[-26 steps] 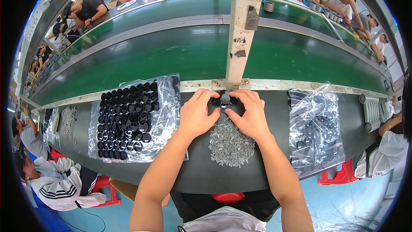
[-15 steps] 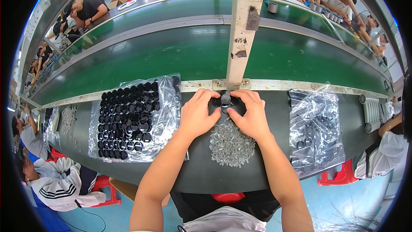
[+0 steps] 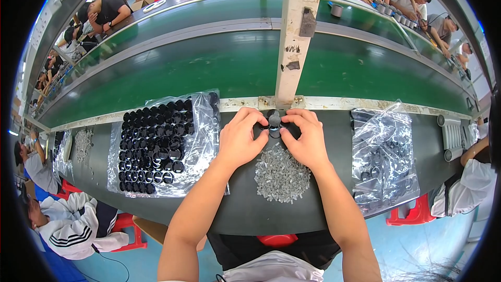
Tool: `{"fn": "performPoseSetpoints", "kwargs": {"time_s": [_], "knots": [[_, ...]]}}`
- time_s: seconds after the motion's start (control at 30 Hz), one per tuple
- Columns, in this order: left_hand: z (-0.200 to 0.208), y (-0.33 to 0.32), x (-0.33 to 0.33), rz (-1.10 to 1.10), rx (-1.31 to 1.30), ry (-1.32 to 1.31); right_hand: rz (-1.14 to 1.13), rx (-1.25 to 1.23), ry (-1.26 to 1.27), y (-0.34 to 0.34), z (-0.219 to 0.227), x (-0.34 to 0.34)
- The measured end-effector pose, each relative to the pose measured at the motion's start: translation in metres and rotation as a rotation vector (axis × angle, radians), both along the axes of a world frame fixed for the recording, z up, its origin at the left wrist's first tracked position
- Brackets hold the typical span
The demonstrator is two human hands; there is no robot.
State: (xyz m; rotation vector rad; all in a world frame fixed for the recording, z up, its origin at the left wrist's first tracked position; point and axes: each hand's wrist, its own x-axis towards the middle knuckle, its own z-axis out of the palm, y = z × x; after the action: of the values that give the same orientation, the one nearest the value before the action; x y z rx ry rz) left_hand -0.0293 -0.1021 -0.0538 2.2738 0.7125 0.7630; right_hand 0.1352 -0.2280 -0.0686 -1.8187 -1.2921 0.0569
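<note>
My left hand (image 3: 241, 137) and my right hand (image 3: 304, 137) face each other at the table's far edge. Thumbs and index fingers close in from both sides on a small black round piece (image 3: 274, 130). Just behind it, between my fingertips, stands a grey round knob (image 3: 274, 119). My fingers partly cover the black piece, so its full shape is hidden. Right below my hands lies a heap of small, pale translucent bits (image 3: 282, 174). Rows of glossy black round caps (image 3: 156, 146) rest on a clear plastic bag to the left.
At right lies a clear plastic bag (image 3: 385, 159) with black caps inside. A pale upright post (image 3: 295, 42) rises beyond my hands, before a green conveyor belt (image 3: 209, 62). Grey tubes (image 3: 452, 138) lie far right. Other people sit at both sides and across the belt.
My fingertips have drawn inward around the black piece, covering dark round parts that showed on either side. Across the belt, a grey cylinder has shifted slightly right.
</note>
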Motion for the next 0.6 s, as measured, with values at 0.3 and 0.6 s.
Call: {"fn": "performPoseSetpoints", "kwargs": {"time_s": [0.3,0.6], "knots": [[-0.0010,0.0000,0.0006,-0.006,0.009,0.002,-0.003,-0.020,0.001,-0.0004,0.0002,0.0002],[-0.0019,0.0003,0.0013,0.000,0.013,-0.005,-0.001,-0.014,-0.007,-0.0010,0.0009,0.0005]]}}
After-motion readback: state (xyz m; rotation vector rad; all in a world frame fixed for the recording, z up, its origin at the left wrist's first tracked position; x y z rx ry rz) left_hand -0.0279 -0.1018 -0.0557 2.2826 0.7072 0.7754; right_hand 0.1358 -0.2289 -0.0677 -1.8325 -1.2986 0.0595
